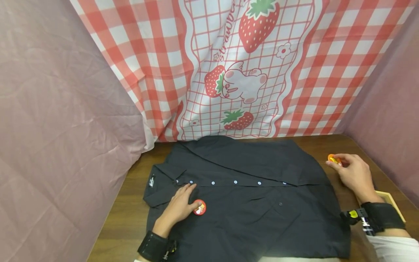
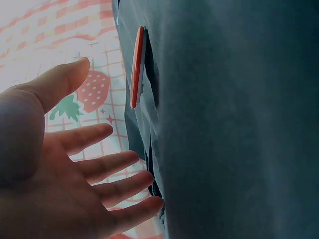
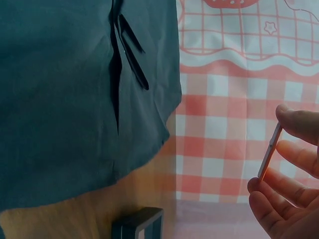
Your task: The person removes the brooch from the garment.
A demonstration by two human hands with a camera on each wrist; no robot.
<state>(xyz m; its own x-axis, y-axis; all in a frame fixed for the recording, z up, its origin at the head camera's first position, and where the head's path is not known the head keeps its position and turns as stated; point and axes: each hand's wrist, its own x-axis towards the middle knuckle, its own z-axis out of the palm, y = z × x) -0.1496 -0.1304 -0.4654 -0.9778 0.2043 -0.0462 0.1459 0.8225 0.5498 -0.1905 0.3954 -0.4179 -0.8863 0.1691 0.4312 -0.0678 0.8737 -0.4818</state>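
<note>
A black button-up shirt (image 1: 242,222) lies spread on the table, collar to the left, with several pale buttons along its placket. On its upper front sits a round red badge (image 1: 200,209), seen edge-on in the left wrist view, where the red badge (image 2: 137,69) stands clear of the thumb. My left hand (image 1: 178,206) is over the shirt beside this badge, fingers extended and spread. Past the hem at the right, my right hand (image 1: 356,175) pinches a round orange-and-yellow badge (image 1: 331,158) between thumb and fingers; the right wrist view shows this thin badge (image 3: 269,149) from its edge.
A wooden table (image 1: 129,193) lies under the shirt. Beside my right wrist is a shallow tray-like frame with a pale yellow rim (image 1: 391,202), partly hidden by the arm. A red-checked strawberry cloth (image 1: 235,72) hangs behind, with pink fabric (image 1: 65,138) at both sides.
</note>
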